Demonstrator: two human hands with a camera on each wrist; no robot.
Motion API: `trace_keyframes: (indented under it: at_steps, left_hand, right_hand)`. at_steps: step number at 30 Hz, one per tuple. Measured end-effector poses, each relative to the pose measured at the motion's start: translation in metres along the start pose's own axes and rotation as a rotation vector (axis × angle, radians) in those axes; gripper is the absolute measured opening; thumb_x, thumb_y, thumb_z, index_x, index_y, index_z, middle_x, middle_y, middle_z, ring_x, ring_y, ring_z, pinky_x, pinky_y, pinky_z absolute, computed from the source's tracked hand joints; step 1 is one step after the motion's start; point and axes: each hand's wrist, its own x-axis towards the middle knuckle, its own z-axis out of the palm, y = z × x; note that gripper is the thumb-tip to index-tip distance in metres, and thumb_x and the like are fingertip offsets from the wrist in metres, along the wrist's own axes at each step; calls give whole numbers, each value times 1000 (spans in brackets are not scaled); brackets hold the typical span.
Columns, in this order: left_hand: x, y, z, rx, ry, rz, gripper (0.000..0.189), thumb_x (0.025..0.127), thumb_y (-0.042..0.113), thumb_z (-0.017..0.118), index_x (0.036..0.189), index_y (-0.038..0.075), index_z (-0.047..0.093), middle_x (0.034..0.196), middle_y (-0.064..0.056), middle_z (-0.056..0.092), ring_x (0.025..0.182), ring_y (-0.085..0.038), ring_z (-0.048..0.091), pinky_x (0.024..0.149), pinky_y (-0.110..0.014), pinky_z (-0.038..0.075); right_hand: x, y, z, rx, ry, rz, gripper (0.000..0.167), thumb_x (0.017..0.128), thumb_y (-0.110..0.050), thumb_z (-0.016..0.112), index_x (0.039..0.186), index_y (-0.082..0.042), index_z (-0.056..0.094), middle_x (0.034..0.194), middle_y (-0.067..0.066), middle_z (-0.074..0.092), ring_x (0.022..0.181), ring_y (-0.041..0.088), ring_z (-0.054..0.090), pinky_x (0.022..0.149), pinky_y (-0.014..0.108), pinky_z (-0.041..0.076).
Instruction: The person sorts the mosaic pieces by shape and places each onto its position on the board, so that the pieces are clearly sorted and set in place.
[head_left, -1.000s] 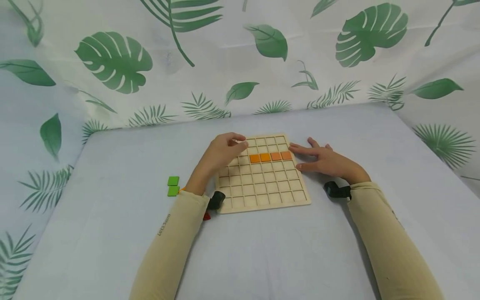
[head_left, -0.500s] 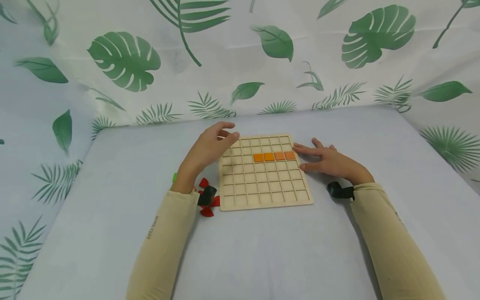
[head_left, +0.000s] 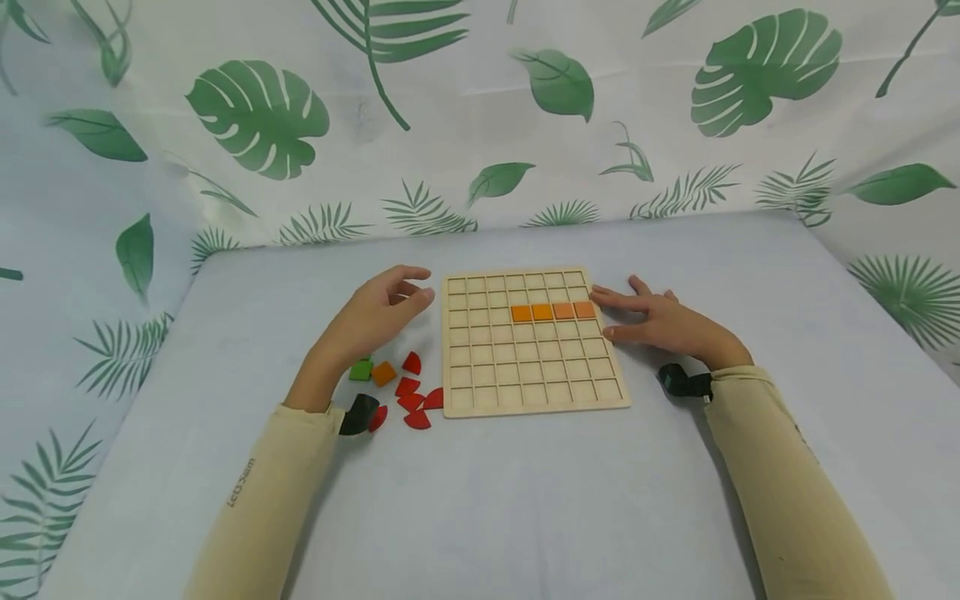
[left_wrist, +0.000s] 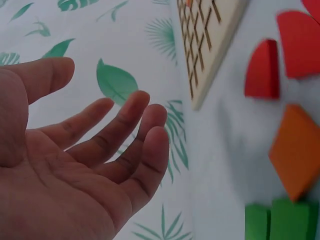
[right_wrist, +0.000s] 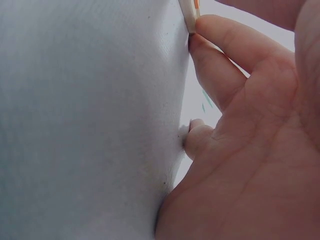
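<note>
Board [head_left: 536, 375] of pale wood, ruled into square cells, flat on a pale cloth-covered counter [head_left: 536, 500]; clock directions are taken from the board's centre in the head view, with twelve o'clock at its far side. Principal change: the left hand [head_left: 378, 312], which one second ago lay over the board's ten o'clock corner, has drawn back toward the person's left and is now clear of the board, between nine and ten o'clock. Its fingers are slack and slightly bent and, as the left wrist view confirms, hold nothing. Its withdrawal uncovers the far-left cells and, with the forearm, the loose red pieces [head_left: 411, 402] near eight o'clock.

Unchanged: the right hand [head_left: 660, 323], near three o'clock, has its fingers spread, grasps nothing, and touches the board's edge with a fingertip, perhaps steadying it. Two orange squares [head_left: 542, 312] and two paler squares [head_left: 562, 311] occupy the last four cells of the third row from the far side, toward one and two o'clock.

Between eight and nine o'clock, just below the left forearm, lie a loose orange square [head_left: 383, 373] and green pieces [head_left: 361, 371]. Interpretation: no piece is in transit, the row of four appears settled, and the left hand is free.
</note>
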Motion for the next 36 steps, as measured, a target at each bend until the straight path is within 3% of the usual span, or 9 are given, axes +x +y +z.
trace_keyframes:
  at_steps: [5,10,16,23,30,36]
  left_hand:
    - [-11,-13,-9,65,-24,11,51,109,37,62,153,11,56,137,-10,65,129,-31,56,108,-55,47]
    - [-18,-23,-18,148,-87,31,47,107,34,64,147,8,61,131,-11,66,124,-31,57,102,-53,49]
    - [-21,-36,-29,234,-201,-22,42,104,30,69,138,7,66,128,-12,64,119,-32,56,98,-51,50]
    - [-23,-45,-38,316,-309,-68,42,94,32,82,129,12,70,132,-10,60,131,-36,40,101,-54,47]
    - [-18,-48,-35,418,-322,-78,32,90,27,84,117,19,70,130,-9,58,132,-40,36,101,-61,43]
    - [-17,-48,-31,457,-287,-63,24,94,25,83,113,17,69,128,-11,59,131,-42,37,103,-65,37]
  right_hand:
    - [0,-1,0,5,-3,6,77,103,-41,72,166,-13,40,177,9,20,161,45,-13,118,71,-18]
    - [1,-1,1,8,-3,-2,77,102,-42,72,166,-12,40,177,10,20,161,46,-13,118,71,-18]
    - [3,-1,1,6,-4,-1,76,103,-40,72,166,-13,40,177,9,20,161,44,-13,118,71,-18]
    - [1,-1,-1,13,0,-5,77,102,-40,72,166,-12,40,177,11,19,161,45,-13,118,71,-18]
    - [-1,1,-2,15,1,-2,77,103,-42,72,167,-14,38,177,10,18,161,45,-14,117,71,-19]
    - [-1,0,-1,16,0,6,78,103,-41,72,167,-13,38,177,11,18,161,45,-14,117,71,-19]
